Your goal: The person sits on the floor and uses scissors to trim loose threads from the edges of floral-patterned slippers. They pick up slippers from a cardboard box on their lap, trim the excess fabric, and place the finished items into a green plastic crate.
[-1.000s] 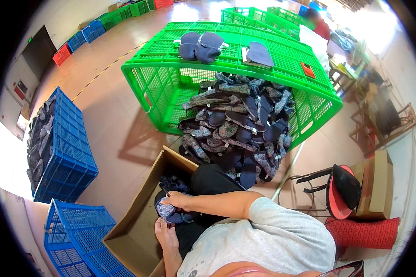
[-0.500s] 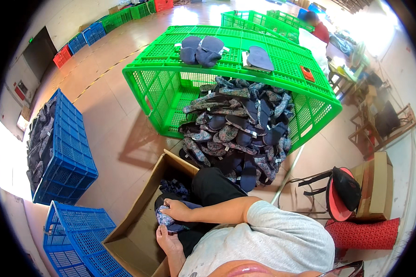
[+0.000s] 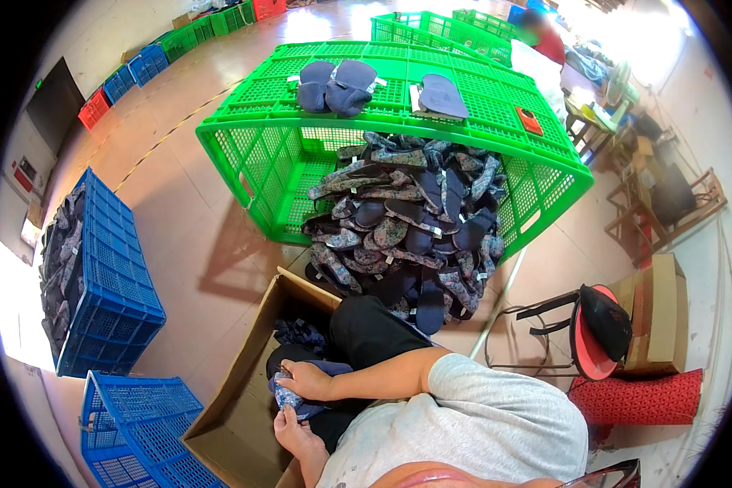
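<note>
My right hand is closed on a dark blue slipper with pale floral fabric, held over my lap. Below it, my left hand pinches the lower edge of the same slipper with its fingers. Part of the slipper is hidden behind the hands. Beside my legs stands an open cardboard box with dark patterned slippers inside. In front of my knees, a big heap of floral and dark slippers spills out of a green crate lying on its side.
Dark slippers and a single sole-shaped piece rest on the crate's upper side, near an orange object. Blue crates stand at left, one filled. A chair and red roll are at right. Another person is far back.
The view has shifted slightly, so the surroundings sit a little to the left. Both hands keep hold of the slipper; the left hand's fingers have come up closer to the right hand.
</note>
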